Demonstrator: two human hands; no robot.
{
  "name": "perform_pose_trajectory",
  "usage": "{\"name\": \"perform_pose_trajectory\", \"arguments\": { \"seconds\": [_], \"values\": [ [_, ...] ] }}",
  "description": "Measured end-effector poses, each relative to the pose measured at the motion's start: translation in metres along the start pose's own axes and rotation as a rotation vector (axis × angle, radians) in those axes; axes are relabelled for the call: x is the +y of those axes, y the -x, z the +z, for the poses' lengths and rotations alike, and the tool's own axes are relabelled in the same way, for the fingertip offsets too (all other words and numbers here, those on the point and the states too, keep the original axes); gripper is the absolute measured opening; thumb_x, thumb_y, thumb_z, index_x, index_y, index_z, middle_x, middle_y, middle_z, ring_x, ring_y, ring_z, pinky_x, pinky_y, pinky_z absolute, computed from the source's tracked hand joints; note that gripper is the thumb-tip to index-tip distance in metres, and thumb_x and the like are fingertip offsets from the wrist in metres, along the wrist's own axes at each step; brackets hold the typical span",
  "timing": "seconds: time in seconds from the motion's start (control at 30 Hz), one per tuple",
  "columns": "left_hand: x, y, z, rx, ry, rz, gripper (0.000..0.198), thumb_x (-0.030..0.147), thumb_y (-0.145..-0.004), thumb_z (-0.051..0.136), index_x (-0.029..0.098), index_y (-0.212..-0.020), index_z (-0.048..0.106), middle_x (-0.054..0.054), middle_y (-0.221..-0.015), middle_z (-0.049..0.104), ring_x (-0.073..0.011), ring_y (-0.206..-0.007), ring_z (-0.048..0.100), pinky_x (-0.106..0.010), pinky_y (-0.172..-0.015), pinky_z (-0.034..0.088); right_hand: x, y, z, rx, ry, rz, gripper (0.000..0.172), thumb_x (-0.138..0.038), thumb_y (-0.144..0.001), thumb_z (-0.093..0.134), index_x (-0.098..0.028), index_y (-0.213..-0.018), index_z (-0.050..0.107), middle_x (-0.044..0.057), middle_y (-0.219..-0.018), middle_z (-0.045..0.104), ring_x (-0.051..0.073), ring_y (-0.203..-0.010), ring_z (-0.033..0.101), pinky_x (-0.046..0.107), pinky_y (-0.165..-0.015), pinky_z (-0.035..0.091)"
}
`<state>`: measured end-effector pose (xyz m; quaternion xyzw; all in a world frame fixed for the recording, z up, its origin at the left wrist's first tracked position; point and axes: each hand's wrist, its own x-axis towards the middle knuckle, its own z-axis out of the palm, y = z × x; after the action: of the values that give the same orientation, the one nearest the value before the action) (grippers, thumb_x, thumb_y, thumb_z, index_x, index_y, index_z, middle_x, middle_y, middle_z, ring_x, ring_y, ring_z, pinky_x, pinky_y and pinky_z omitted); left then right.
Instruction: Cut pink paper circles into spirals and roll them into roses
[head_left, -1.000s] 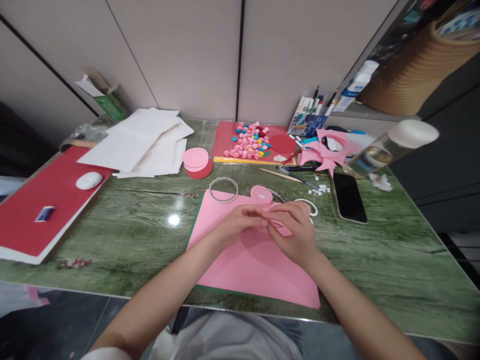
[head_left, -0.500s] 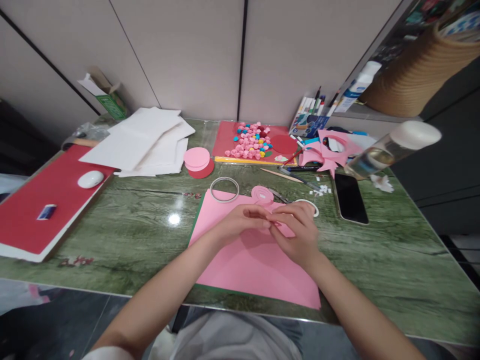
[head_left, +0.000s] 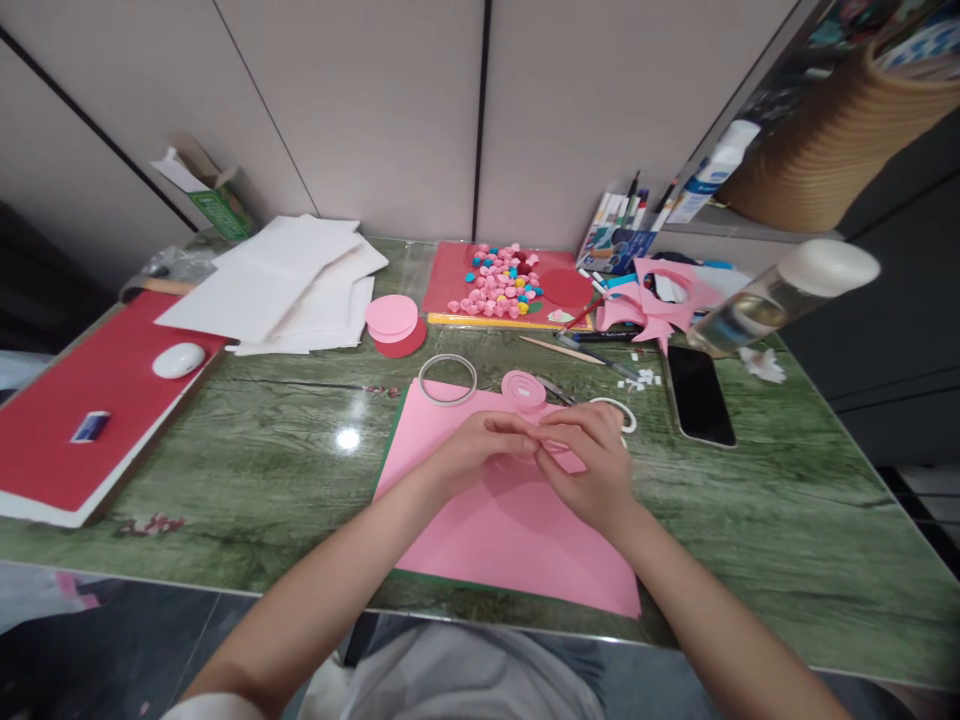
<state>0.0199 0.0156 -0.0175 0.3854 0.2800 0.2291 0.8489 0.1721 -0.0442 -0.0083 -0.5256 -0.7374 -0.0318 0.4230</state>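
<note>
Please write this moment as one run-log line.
left hand, right hand: fingertips together, anything held unclear | below: pink sheet | beyond: pink spiral, grey ring | to the right: phone

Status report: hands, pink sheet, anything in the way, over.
Left hand, right hand: fingertips together over pink sheet. Anything pinched: too hidden to tell. Pale ring overlaps sheet's far edge, clear of both hands.

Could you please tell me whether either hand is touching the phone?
No, the left hand and right hand are over the pink sheet, apart from the phone.
</note>
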Motion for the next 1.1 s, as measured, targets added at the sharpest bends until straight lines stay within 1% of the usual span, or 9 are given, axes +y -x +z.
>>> {"name": "perform_pose_trajectory", "arguments": {
  "seconds": [0.17,0.37,0.53,0.63,0.8,0.97,1.1],
  "values": [
    [-0.0004,-0.0005,0.0005,-0.028,0.018,-0.004,0.01,0.014,-0.062,0.069,0.012,-0.072,0.068,-0.001,-0.067,0.064,-0.0096,-0.066,0.055,-0.023,-0.069,0.037,-0.0002,0.0008,0.0013,0.005,0.025,-0.025,0.017,-0.015,-0.07,0.064,-0.025,-0.084,0.063,0.0,-0.08,0.064,0.017,-0.079,0.055,0.037,-0.075,0.037],
    [0.0005,0.0,0.0007,-0.04,0.029,-0.023,0.012,0.015,-0.059,0.07,0.012,-0.069,0.064,-0.001,-0.067,0.063,-0.0119,-0.067,0.056,-0.025,-0.07,0.037,-0.0004,0.0013,0.002,0.027,0.047,-0.072,0.025,-0.013,-0.068,0.065,-0.027,-0.088,0.063,-0.001,-0.079,0.065,0.017,-0.077,0.054,0.038,-0.076,0.036],
    [0.0022,0.0013,0.0027,-0.057,0.054,-0.036,0.014,0.016,-0.058,0.072,0.012,-0.067,0.062,-0.001,-0.066,0.062,-0.0108,-0.066,0.055,-0.024,-0.069,0.037,-0.0005,0.0015,0.0026,0.058,0.05,-0.101,0.026,-0.012,-0.067,0.065,-0.027,-0.087,0.063,-0.001,-0.078,0.065,0.016,-0.076,0.054,0.037,-0.075,0.036],
    [0.0038,0.0018,0.0028,-0.07,0.043,-0.034,0.014,0.016,-0.058,0.072,0.012,-0.069,0.063,-0.001,-0.067,0.062,-0.0103,-0.066,0.055,-0.024,-0.069,0.037,0.0009,0.0025,0.0024,0.069,0.048,-0.1,0.026,-0.012,-0.067,0.066,-0.028,-0.087,0.062,-0.001,-0.079,0.065,0.016,-0.076,0.054,0.038,-0.075,0.036],
    [0.0073,0.0023,0.0011,-0.056,-0.027,0.012,0.018,0.017,-0.059,0.071,0.013,-0.076,0.068,-0.002,-0.073,0.064,-0.0116,-0.071,0.055,-0.025,-0.073,0.038,0.0031,0.0034,0.0004,0.067,0.041,-0.058,0.021,-0.015,-0.068,0.066,-0.029,-0.085,0.063,-0.002,-0.078,0.064,0.017,-0.077,0.055,0.038,-0.077,0.036],
    [0.0089,0.0024,0.001,-0.036,-0.142,0.079,0.013,0.02,-0.064,0.068,0.013,-0.075,0.07,-0.003,-0.073,0.064,-0.012,-0.072,0.054,-0.025,-0.074,0.038,0.0022,0.0019,-0.0003,0.063,0.033,-0.047,0.02,-0.015,-0.068,0.066,-0.028,-0.083,0.063,-0.001,-0.077,0.064,0.017,-0.076,0.055,0.038,-0.076,0.036],
    [0.0064,0.0013,0.0017,0.001,-0.149,0.098,0.014,0.02,-0.063,0.07,0.013,-0.075,0.07,-0.003,-0.073,0.064,-0.012,-0.071,0.054,-0.026,-0.073,0.038,0.0018,0.0015,0.0,0.046,0.029,-0.042,0.021,-0.015,-0.069,0.065,-0.028,-0.086,0.063,-0.001,-0.079,0.064,0.017,-0.078,0.055,0.038,-0.076,0.036]
  ]
}}
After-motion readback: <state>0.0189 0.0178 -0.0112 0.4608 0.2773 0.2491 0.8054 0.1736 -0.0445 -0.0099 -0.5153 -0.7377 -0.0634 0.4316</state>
